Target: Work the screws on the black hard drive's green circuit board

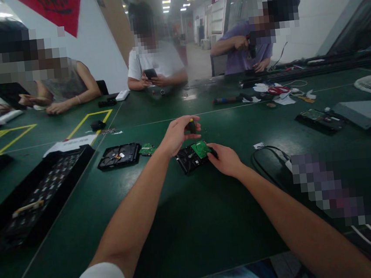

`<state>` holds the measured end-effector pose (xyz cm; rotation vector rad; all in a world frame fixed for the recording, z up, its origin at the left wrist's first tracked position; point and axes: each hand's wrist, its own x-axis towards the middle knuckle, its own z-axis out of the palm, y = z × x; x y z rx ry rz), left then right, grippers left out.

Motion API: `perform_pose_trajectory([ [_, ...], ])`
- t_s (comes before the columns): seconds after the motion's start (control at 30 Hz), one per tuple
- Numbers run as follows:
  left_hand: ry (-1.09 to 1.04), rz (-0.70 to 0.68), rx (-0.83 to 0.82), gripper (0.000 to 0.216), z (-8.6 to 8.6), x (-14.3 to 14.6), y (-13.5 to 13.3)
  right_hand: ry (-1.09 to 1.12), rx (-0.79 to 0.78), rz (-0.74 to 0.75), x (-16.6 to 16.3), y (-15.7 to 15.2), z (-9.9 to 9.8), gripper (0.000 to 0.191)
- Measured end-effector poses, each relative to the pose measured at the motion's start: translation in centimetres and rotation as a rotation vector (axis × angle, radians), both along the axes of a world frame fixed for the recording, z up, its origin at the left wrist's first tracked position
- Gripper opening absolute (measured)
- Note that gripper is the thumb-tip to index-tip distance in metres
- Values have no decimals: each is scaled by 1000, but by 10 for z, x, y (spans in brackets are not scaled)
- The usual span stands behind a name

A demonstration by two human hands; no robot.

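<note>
A black hard drive (186,160) with a green circuit board (201,149) on its right part lies in front of me on the table. My right hand (226,158) is closed at the drive's right end, thumb and fingers on its edge. Above the drive, my left hand (176,135) is closed around the black and yellow handle of a small screwdriver (192,126); its tip is too small to make out. To the left lie another hard drive (119,155) and a loose green circuit board (147,149), both apart from my hands.
A long black tray (51,191) with small parts stands on the left. A cable (268,147) and a blurred-out long object lie on the right. Farther right are another drive (320,120) and a grey box (363,113). Three people sit across the green table (194,225).
</note>
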<state>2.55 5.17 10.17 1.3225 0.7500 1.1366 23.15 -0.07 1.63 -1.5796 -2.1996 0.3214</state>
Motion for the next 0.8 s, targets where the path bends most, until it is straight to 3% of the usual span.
perform_pose_trajectory([
  [0.13,86,40,66,31,0,-2,1,3,-5,12,0,0,2,40],
  [0.37,246,136,210,42,-3,1,1,19,6,12,0,-2,1,40],
  [0.8,146,100,175,37,-3,1,0,19,6,25,1,-1,1,39],
])
